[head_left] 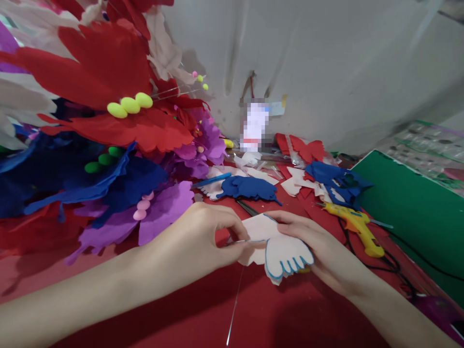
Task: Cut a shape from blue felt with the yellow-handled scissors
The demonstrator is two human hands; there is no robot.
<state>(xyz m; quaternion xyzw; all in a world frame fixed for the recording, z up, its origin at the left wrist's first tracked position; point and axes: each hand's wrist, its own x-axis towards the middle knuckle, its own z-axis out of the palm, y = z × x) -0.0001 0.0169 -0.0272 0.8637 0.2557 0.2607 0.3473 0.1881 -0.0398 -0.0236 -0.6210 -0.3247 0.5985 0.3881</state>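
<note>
My right hand (311,241) holds a stack of white felt-like cut-outs (288,253) with a blue drawn outline and a scalloped edge, its fingers over the top. From the left, thumb and fingers of my left hand (213,234) pinch the near edge of the same white material. A thin grey line runs along that edge from the fingertips; I cannot tell what it is. Just behind the hands, a dark pointed blade (247,208) lies partly hidden by the white sheet. Below, a thin shiny wire (235,309) stretches toward me on the red tabletop (181,309).
Large red butterflies (105,63) and blue and purple ones are piled at left. Blue cut-outs (250,187) and a blue pen (213,180) lie behind my hands. A yellow glue gun (357,227) with a black cord lies right, beside a green box (409,208). A blurred-out phone-like screen (255,123) stands by the wall.
</note>
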